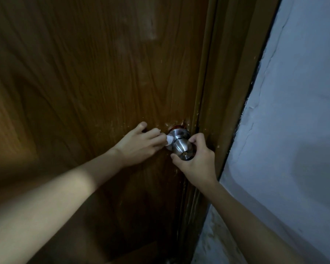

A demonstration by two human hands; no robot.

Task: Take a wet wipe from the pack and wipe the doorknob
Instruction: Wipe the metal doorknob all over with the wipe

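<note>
A round silver doorknob (180, 143) with a keyhole in its face sticks out of a brown wooden door (95, 82). My left hand (139, 144) pinches a small bunched white wet wipe (169, 141) and presses it against the left side of the knob's neck. My right hand (195, 161) wraps the knob's head from the right and below, thumb under the front face. The wipe pack is not in view.
The door frame (215, 103) runs along the door's right edge, close to the knob. A pale, cracked wall (290, 121) fills the right side. The light is dim.
</note>
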